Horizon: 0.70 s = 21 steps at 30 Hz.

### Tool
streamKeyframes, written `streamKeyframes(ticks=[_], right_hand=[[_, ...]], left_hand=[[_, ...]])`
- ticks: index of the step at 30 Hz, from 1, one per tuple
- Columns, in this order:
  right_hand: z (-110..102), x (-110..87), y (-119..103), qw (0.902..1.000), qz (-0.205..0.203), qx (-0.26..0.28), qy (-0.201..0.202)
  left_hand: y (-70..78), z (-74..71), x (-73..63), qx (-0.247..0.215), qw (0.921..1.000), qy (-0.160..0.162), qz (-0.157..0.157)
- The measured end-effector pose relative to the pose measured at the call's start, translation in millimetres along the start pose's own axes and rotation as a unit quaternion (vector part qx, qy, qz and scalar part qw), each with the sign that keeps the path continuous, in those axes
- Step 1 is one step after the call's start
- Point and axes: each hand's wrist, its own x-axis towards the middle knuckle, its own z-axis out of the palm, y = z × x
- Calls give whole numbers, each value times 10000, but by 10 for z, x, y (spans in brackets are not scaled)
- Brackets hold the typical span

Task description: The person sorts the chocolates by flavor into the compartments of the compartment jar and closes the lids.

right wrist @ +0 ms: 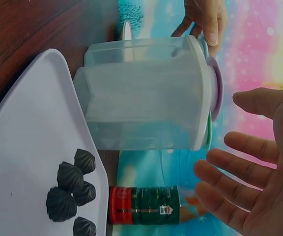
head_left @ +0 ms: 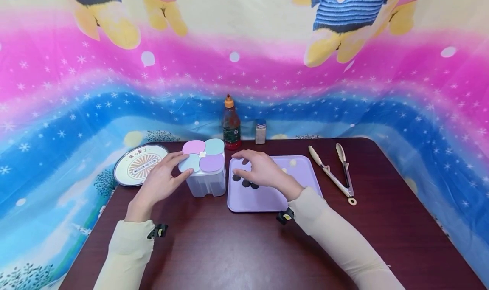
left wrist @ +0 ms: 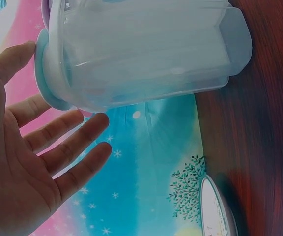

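A clear plastic canister [head_left: 207,184] stands upright, its lid [head_left: 212,162] made of pink, teal, light blue and purple petals. My left hand [head_left: 158,181] is at the lid's left side, thumb and fingertips touching the light blue petal [left wrist: 45,73], the other fingers spread. To the right, my right hand [head_left: 263,169] hovers over a lilac tray [head_left: 259,203] with fingers apart, holding nothing; in the right wrist view it is near the lid but apart from it. Several small black pleated dumpling-like pieces [right wrist: 61,204] lie on the tray, partly hidden by that hand in the head view.
Behind stand a red sauce bottle [head_left: 231,128] with an orange cap and a small jar [head_left: 260,132]. A patterned oval plate [head_left: 133,177] sits at the left table edge. Tongs [head_left: 332,177] lie spread to the tray's right. Pale round pieces [head_left: 293,162] are on the tray.
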Motion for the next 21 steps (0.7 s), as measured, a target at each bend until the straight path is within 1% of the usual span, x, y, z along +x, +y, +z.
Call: streamKeyframes(ticks=[7,13,21], right_hand=[[56,43,-67,9999,87,116,-70],[109,91,-106,10000,36,-12,31],[152,143,-144,9999,-49,-4,134]], left_hand=[[3,-2,-15,-90,9999,-41,16],[10,-5,-9,-122,9999,-35,45],[26,-11,-14,-180,9998,-61,38]])
